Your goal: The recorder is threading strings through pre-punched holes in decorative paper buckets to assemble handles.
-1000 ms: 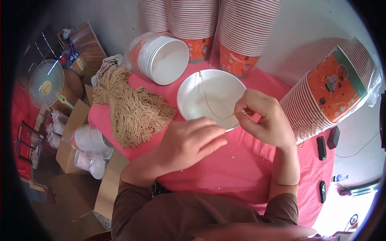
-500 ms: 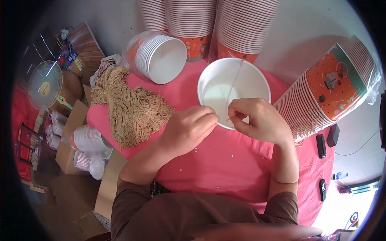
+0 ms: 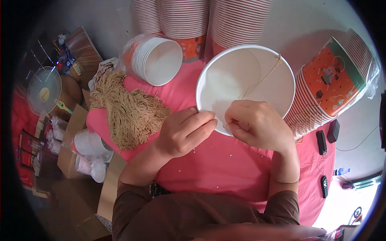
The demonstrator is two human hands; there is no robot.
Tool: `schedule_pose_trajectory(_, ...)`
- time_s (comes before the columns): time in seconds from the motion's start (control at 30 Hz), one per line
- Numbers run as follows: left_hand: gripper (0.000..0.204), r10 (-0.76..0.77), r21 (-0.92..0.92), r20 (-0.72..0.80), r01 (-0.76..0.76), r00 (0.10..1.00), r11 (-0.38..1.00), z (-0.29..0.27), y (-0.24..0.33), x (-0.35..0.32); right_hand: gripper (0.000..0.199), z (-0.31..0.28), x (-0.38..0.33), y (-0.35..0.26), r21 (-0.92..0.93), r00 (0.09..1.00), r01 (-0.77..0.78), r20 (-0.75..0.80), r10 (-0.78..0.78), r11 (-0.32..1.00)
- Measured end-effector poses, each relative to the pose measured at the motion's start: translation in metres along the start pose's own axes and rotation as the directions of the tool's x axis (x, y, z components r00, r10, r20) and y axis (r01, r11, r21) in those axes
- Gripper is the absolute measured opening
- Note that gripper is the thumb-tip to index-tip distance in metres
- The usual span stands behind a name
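Note:
A large paper bucket (image 3: 225,76), white inside, tilts its open mouth up toward me over the table. Its near left rim is pinched by the closed fingers of my left hand (image 3: 185,130). My right hand (image 3: 261,125) is closed on a thin tan cord (image 3: 268,74) in front of the near rim. That cord is fastened at the far right rim and crosses the bucket's opening to my right fingers. How the cord ends between my fingers is hidden. Left of my left hand, a thick bundle of tan cords (image 3: 130,114) lies on the pink cloth.
Wrapped bucket stacks (image 3: 187,20) stand behind; another stack (image 3: 161,60) lies on its side. A tilted stack of orange-printed buckets (image 3: 327,80) leans at the right. Dark small objects (image 3: 321,142) rest on the pink cloth (image 3: 241,176). An open cardboard box (image 3: 72,140) stands left.
The bucket has come up closer and tipped more toward me, its far right rim with the tied cord now showing. My left hand has shifted slightly left along the rim.

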State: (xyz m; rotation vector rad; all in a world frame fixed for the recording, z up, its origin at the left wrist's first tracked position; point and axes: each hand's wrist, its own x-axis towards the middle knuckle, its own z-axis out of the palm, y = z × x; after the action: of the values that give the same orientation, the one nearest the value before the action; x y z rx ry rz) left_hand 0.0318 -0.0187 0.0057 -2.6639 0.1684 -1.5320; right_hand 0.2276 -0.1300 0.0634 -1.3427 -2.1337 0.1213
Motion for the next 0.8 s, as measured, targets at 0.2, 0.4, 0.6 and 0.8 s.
schedule_pose_trajectory(0.2,0.023,-0.001,-0.004,0.022,0.001,1.0,1.0,-0.002,0.0,0.0,0.011,0.002,0.0,-0.001,-0.018,1.0,-0.007,0.006,0.007,1.0)
schedule_pose_trajectory(0.4,0.023,-0.002,0.001,0.016,0.002,1.0,1.0,-0.003,0.001,0.0,0.01,0.002,0.001,-0.002,-0.012,1.0,0.005,0.008,-0.005,1.0)
schedule_pose_trajectory(0.6,0.022,-0.037,-0.051,0.008,0.037,0.999,0.998,0.0,-0.002,-0.002,0.005,0.003,0.001,0.004,0.04,0.997,0.039,0.057,-0.041,0.998)
schedule_pose_trajectory(0.8,0.024,-0.194,-0.116,0.05,0.199,0.98,0.973,0.005,-0.004,-0.002,0.011,0.0,-0.001,0.016,0.185,0.983,-0.032,0.182,-0.002,0.982)
